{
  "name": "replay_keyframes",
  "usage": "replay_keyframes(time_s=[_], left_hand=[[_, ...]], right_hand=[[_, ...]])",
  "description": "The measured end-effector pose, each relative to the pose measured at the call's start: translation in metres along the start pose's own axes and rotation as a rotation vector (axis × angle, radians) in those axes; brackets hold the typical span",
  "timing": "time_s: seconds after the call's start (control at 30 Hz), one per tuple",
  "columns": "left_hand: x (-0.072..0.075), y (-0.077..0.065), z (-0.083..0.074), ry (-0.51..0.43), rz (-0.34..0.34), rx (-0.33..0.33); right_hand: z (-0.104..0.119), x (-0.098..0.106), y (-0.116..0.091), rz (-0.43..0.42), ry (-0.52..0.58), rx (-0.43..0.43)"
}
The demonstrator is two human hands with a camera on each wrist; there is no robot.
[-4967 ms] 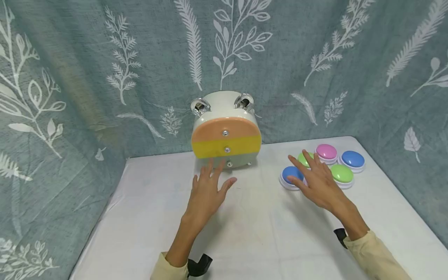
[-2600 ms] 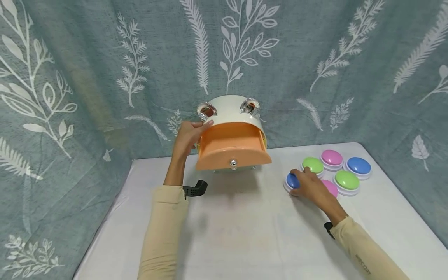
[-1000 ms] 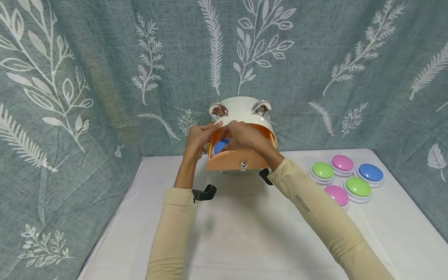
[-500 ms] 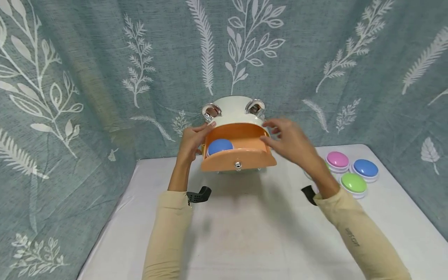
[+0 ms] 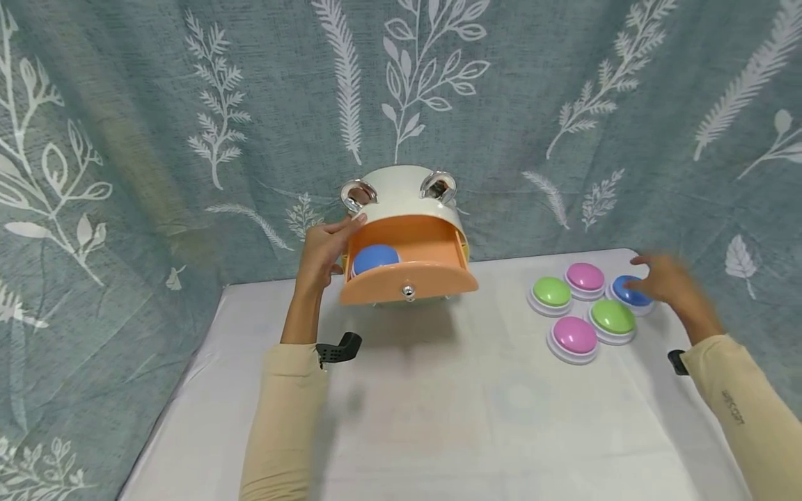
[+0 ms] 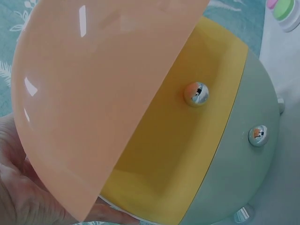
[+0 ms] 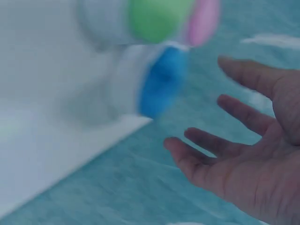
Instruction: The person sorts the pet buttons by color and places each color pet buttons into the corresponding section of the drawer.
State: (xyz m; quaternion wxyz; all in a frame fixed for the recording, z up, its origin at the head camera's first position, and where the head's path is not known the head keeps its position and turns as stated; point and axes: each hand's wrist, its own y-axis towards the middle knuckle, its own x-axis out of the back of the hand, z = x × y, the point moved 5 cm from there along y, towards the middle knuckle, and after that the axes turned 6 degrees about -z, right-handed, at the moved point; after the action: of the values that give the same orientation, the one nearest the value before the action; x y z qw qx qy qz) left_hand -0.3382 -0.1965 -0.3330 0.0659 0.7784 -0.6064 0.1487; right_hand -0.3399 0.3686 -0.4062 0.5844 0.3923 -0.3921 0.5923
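Observation:
My left hand [image 5: 321,254] grips the left side of a small frog-shaped drawer cabinet [image 5: 401,191], thumb at the front edge of its cream top. The orange top drawer [image 5: 432,280] is pulled out, with a blue buzzer button [image 5: 374,257] lying in its left part. The yellow drawer [image 6: 164,140] and green drawer [image 6: 229,154] are closed in the left wrist view. At the right, my right hand [image 5: 673,289] hovers over another blue buzzer button [image 5: 623,288]. In the right wrist view its fingers [image 7: 239,112] are spread, apart from the blurred blue button.
Beside it on the white table [image 5: 438,417] stand a pink button [image 5: 585,276], a green button [image 5: 551,291], a second green button [image 5: 612,316] and a second pink button [image 5: 575,335]. A patterned teal curtain [image 5: 282,139] hangs behind and at both sides.
The orange drawer was pulled out, and my left hand took hold of the cabinet's side. My right hand set the nearest blue button in the drawer, let go and moved right to the other blue one.

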Motion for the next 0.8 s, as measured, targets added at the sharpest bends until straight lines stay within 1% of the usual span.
replay_keyframes(time_s=[0.1,0.17,0.27,0.4,0.47,0.57,0.67,0.73,0.8], left_hand=[[0.004,-0.001,0.0,0.004,-0.008,0.003],[0.004,-0.001,0.0,0.002,-0.009,0.0],[0.003,-0.002,0.001,-0.005,-0.002,-0.008],[0.002,-0.002,0.001,-0.006,0.001,-0.022],[0.003,-0.002,0.002,-0.007,-0.005,-0.028],[0.004,-0.002,0.002,-0.011,-0.01,-0.023],[0.004,-0.002,0.002,-0.013,-0.011,-0.015],[0.004,-0.002,0.002,-0.014,-0.011,-0.011],[0.004,-0.002,0.003,-0.017,-0.014,-0.01]], right_hand=[[-0.009,-0.019,0.003,0.055,0.0,-0.045],[-0.012,-0.028,0.005,0.057,0.021,-0.078],[-0.016,-0.036,0.005,0.015,0.058,-0.129],[-0.023,-0.038,0.005,-0.067,0.095,-0.139],[-0.022,-0.037,0.004,-0.108,0.113,-0.14],[-0.017,-0.031,-0.001,-0.163,0.146,-0.165],[-0.008,-0.02,-0.009,-0.265,0.161,-0.161],[0.004,-0.008,-0.015,-0.354,0.147,-0.117],[0.024,0.006,-0.02,-0.426,0.13,-0.073]])
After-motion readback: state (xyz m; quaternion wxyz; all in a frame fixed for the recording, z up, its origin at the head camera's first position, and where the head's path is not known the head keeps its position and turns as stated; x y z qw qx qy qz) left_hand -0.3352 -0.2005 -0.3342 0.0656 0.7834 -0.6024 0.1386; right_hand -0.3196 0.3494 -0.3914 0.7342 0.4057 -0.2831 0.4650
